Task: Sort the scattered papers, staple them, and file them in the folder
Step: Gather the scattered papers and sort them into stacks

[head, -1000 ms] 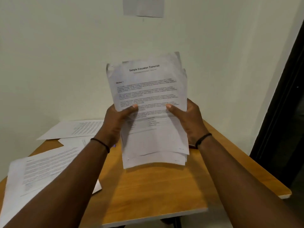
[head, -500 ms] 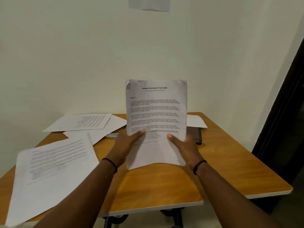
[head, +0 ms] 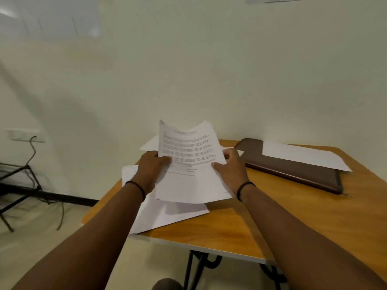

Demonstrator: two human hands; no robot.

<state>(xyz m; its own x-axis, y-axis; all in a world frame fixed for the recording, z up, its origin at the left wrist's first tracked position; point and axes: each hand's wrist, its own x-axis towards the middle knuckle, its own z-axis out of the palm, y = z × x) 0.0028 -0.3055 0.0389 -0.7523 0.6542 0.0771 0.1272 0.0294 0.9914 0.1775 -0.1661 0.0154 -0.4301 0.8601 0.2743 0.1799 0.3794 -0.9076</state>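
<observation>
I hold a stack of printed papers (head: 188, 164) tilted up over the left part of the wooden table (head: 230, 227). My left hand (head: 151, 166) grips its left edge, thumb on the front sheet. My right hand (head: 230, 168) grips its right edge the same way. Under the stack lie more loose sheets (head: 163, 216), reaching the table's left edge. A brown folder (head: 293, 168) lies shut at the back right, with one white sheet (head: 301, 155) on top of it. No stapler shows.
The table stands against a cream wall, with its front edge near me and black metal legs (head: 201, 266) below. To the left, on the floor, stands a black metal frame (head: 18, 185) with dangling cables under a wall socket.
My view has swung left, so the table now sits to the right. The stack has come lower and leans back toward the table. Both hands keep their grip on it.
</observation>
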